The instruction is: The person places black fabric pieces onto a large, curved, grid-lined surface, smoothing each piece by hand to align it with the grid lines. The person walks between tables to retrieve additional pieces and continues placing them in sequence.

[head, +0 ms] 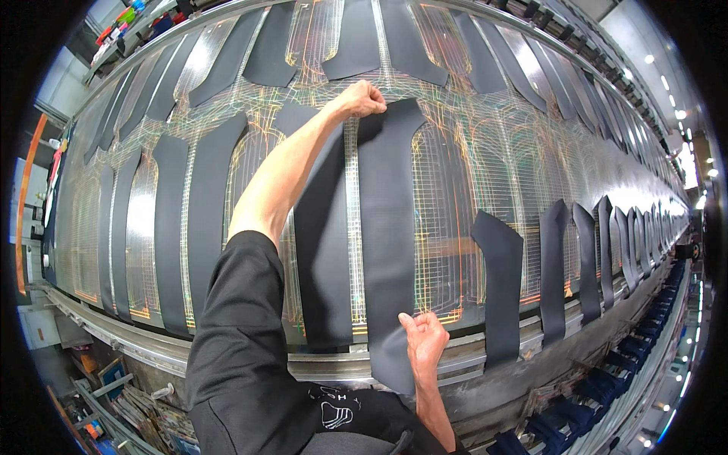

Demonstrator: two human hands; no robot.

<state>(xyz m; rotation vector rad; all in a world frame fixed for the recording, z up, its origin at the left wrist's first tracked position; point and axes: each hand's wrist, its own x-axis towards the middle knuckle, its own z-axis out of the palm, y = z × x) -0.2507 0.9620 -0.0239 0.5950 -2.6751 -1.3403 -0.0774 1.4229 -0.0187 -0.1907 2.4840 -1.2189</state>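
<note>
A long dark-grey fabric panel (388,227) runs away from me over the glossy table (495,142), its near end hanging past the table's front edge. At its far end, my left hand (363,101) has its fingers closed on the top left corner. My right hand (425,341) pinches the right edge close to the near end. Beneath my left forearm lies a second dark panel (324,244), partly covered by the arm. A pale strip of table separates the two. Colored outline lines and grids mark the surface around both panels.
More dark panels (213,210) lie to the left, and others (355,40) in a far row. To the right, a row of panels (503,284) overhangs the metal front rail (330,364). Dark folded cloths (603,392) line a lower rack at right. Frames (148,415) lean below left.
</note>
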